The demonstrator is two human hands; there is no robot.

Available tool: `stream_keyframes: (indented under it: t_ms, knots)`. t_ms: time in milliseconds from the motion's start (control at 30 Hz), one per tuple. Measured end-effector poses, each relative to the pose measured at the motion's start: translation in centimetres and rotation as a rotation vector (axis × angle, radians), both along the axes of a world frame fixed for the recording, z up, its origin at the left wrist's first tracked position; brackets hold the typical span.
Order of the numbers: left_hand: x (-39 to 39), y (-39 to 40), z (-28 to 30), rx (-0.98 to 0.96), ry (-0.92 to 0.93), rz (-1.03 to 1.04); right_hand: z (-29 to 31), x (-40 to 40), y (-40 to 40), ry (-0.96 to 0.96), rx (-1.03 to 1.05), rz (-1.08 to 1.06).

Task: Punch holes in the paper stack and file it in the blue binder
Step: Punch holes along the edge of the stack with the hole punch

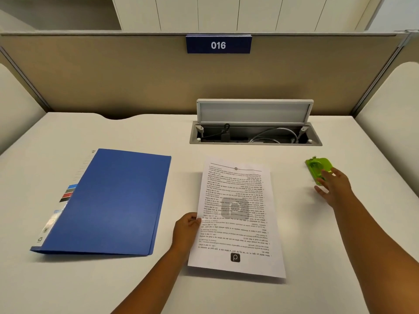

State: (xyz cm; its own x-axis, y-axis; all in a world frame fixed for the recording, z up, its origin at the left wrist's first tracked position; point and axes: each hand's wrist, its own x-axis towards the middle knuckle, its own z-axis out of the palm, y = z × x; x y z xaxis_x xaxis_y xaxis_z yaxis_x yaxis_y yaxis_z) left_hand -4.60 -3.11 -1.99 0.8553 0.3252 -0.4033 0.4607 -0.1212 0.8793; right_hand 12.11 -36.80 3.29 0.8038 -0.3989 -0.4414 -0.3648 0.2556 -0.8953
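A printed paper stack (pixel 238 218) lies in the middle of the white desk, its text upside down to me. My left hand (pixel 186 232) pinches the stack's left edge, thumb on top. The blue binder (pixel 108 200) lies closed and flat to the left of the stack, apart from my hand. A small green hole punch (pixel 316 167) sits at the right of the desk. My right hand (pixel 335 186) reaches over the punch with fingers spread and fingertips on its near end.
An open cable tray (pixel 255 133) with wires is sunk into the desk behind the paper, its lid standing upright. A beige partition with a blue "016" sign (pixel 218 44) closes the back. Low side panels flank the desk left and right.
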Motion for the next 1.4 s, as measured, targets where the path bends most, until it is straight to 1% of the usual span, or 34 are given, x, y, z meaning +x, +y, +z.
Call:
stream_keyframes:
  t_ms: [100, 200, 400, 500, 567, 633, 700, 733, 833, 900, 967, 1133, 1200, 1400]
  knots:
    - [0.0, 0.1, -0.2, -0.006, -0.005, 0.004, 0.8, 0.3, 0.7, 0.027, 0.031, 0.034]
    - [0.0, 0.1, -0.3, -0.011, -0.018, 0.005, 0.7, 0.2, 1.1, 0.045, 0.055, 0.023]
    - [-0.1, 0.1, -0.4, 0.002, -0.024, 0.003, 0.2, -1.5, 1.8, -0.011, 0.199, 0.025]
    - [-0.1, 0.1, -0.4, 0.001, -0.03, 0.001, -0.8, -2.8, 2.4, -0.016, 0.164, 0.023]
    - [-0.1, 0.1, -0.3, 0.01, -0.032, -0.002, -2.1, -3.7, 2.6, 0.025, 0.023, 0.03]
    - [-0.1, 0.1, -0.2, 0.013, -0.033, -0.004, -3.3, -4.8, 2.9, 0.102, -0.285, 0.083]
    - [-0.1, 0.0, 0.0, 0.004, -0.037, 0.001, -3.6, -6.0, 3.1, 0.147, -0.646, 0.2]
    - [-0.1, 0.0, 0.0, -0.003, -0.036, 0.005, -3.5, -6.6, 3.2, 0.144, -0.747, 0.253]
    - [-0.2, 0.1, 0.0, -0.018, -0.026, 0.019, -3.1, -7.8, 3.4, 0.137, -0.846, 0.297]
    - [-0.2, 0.1, 0.1, -0.022, -0.022, 0.022, -2.8, -8.1, 3.2, 0.167, -0.808, 0.343]
    - [-0.2, 0.1, 0.2, -0.02, -0.02, 0.021, -2.7, -8.3, 3.1, 0.168, -0.677, 0.396]
    - [-0.3, 0.0, 0.3, -0.019, -0.022, 0.017, -2.3, -8.8, 3.3, 0.182, -0.494, 0.349]
    - [-0.3, -0.1, 0.4, -0.019, -0.026, 0.017, -2.0, -9.2, 3.6, 0.181, -0.476, 0.337]
    - [-0.4, -0.2, 0.5, -0.005, -0.042, 0.004, -1.4, -10.1, 4.0, 0.141, -0.538, 0.463]
